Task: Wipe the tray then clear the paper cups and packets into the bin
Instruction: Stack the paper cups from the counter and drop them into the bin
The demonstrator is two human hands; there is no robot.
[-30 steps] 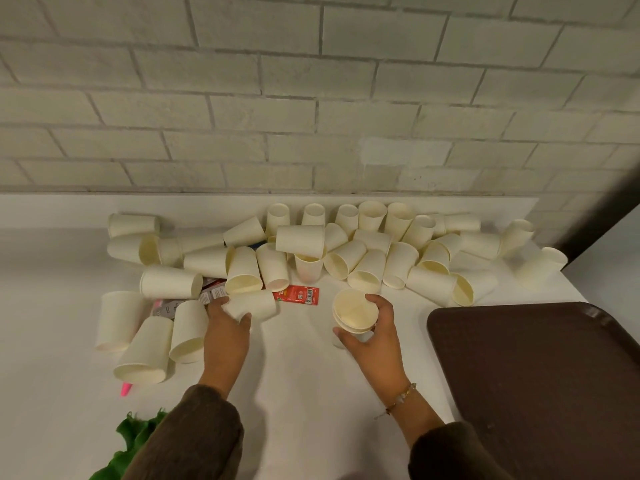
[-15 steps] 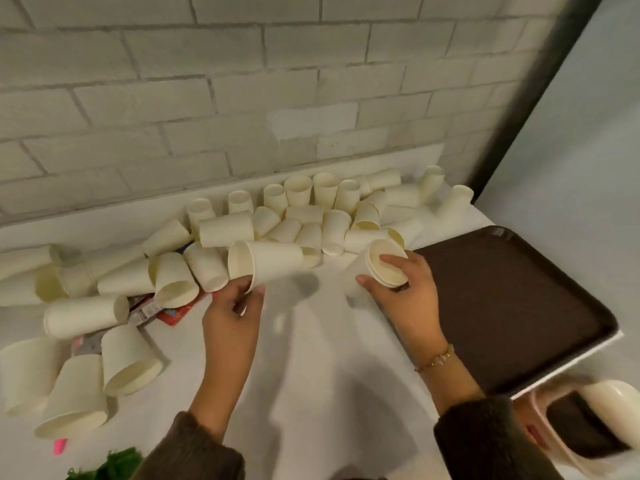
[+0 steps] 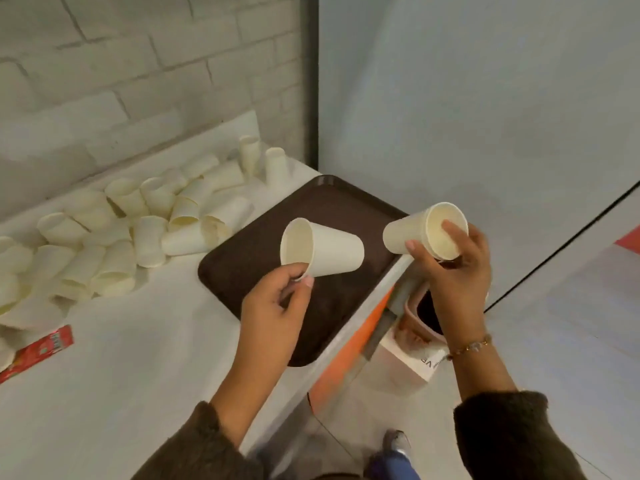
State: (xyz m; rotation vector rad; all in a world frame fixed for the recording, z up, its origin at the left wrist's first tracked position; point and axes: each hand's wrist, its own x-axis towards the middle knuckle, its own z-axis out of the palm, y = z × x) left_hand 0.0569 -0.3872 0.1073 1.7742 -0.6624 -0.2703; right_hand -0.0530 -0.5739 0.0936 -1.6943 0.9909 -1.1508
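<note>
— Cream paper, smooth and tapered: our left hand (image 3: 273, 303) pinches one paper cup (image 3: 322, 251) by its rim above the dark brown plastic tray (image 3: 242, 258).
— Our right hand (image 3: 453, 271) clasps a second cup (image 3: 424, 230) over the pale pink bin (image 3: 410, 315).

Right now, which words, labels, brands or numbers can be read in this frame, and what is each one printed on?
"V": the one clear letter of dark print on the white bin below the table edge; the smaller print beside it is too blurred to read.
Red packet on the table: it carries printing, too blurred to read.
Paper cups, both held and piled: no print visible.
Brown tray: no print visible.
</note>
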